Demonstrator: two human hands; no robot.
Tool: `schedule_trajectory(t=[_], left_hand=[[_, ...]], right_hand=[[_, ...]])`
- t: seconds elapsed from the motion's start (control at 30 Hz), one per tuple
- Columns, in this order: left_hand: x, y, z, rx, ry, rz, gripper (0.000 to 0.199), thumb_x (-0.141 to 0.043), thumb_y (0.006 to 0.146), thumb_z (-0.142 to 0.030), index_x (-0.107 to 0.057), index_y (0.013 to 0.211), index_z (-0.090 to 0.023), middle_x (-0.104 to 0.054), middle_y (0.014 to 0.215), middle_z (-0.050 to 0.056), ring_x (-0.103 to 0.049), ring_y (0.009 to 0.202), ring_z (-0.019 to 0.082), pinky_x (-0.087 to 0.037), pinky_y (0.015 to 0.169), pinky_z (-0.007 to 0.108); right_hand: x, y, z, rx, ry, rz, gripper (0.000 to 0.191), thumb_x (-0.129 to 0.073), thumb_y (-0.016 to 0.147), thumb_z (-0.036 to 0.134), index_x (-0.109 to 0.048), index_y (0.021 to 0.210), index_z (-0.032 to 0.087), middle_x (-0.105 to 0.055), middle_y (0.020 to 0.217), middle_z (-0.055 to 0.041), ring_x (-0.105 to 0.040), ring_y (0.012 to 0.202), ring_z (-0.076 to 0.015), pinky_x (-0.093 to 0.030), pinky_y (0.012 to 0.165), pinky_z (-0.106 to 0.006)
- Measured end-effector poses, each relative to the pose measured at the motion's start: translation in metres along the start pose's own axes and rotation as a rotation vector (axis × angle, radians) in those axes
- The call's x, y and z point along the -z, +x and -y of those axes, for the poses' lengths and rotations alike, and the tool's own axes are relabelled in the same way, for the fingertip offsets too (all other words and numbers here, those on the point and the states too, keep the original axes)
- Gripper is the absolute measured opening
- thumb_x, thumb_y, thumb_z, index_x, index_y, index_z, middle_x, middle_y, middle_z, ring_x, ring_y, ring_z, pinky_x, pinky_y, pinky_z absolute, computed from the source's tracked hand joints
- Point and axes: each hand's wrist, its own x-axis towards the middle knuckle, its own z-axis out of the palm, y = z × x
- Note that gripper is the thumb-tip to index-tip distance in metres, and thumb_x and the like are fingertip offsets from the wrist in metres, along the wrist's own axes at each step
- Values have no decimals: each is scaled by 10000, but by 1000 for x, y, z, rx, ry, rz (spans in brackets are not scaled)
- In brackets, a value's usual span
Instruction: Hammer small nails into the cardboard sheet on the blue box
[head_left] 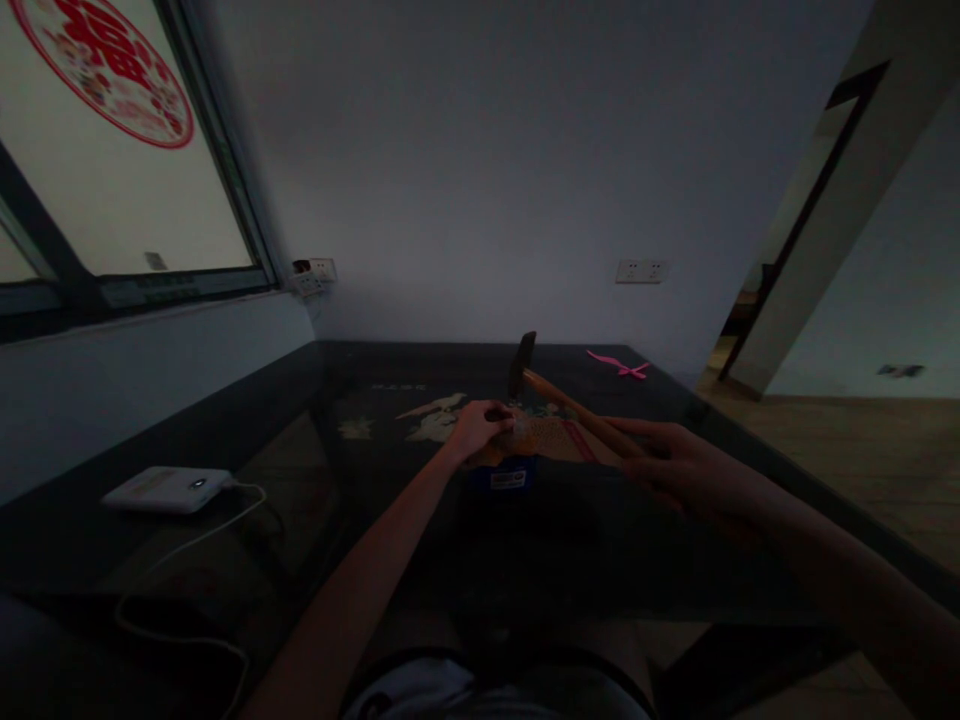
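Observation:
My right hand (679, 460) is closed around the wooden handle of a hammer (574, 405), whose dark head is raised just above my left fingertips. My left hand (480, 428) is held in a pinch over a piece of brown cardboard (555, 437) with a red stripe. Something small and pale shows at those fingertips, too dim to make out. Under the cardboard sits a blue box (510, 474) with a white label on its near side.
The dark glossy table (420, 520) has a bird pattern on its top. A white power bank (169, 490) with a cable lies at the left. A pink ribbon-like item (621, 366) is at the back right. Beyond rises a wall (480, 200) with sockets.

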Motion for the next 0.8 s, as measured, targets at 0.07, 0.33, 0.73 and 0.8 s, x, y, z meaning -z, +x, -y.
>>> schedule_trajectory(t=[0.07, 0.33, 0.73, 0.8], left_hand=[[0, 0, 0, -3, 1, 8, 145, -636, 720, -225, -681, 828, -140, -712, 837, 50, -650, 784, 180, -504, 737, 288], [-1, 0, 1, -6, 36, 13, 173, -638, 725, -240, -683, 847, -126, -708, 866, 64, -645, 803, 171, -494, 756, 273], [0, -2, -4, 11, 51, 21, 163, -648, 718, -223, -691, 842, -127, -711, 880, 63, -644, 806, 166, -481, 771, 262], [-1, -1, -3, 23, 35, 19, 171, -648, 719, -214, -687, 859, -125, -710, 890, 64, -644, 803, 163, -485, 763, 261]], right_hand=[[-1, 1, -2, -12, -21, 9, 595, -612, 743, 225, -486, 1325, 217, -528, 538, 65, -418, 349, -47, -325, 312, -141], [1, -4, -5, -3, -26, 15, 594, -597, 757, 225, -467, 1336, 218, -583, 674, 29, -476, 432, -60, -357, 359, -147], [-1, -8, -9, -18, -64, 14, 630, -571, 770, 266, -401, 1375, 225, -514, 634, 51, -416, 432, -65, -321, 377, -169], [-1, -10, -9, -23, -57, 4, 632, -573, 771, 269, -397, 1377, 228, -520, 644, 48, -415, 435, -65, -324, 381, -173]])
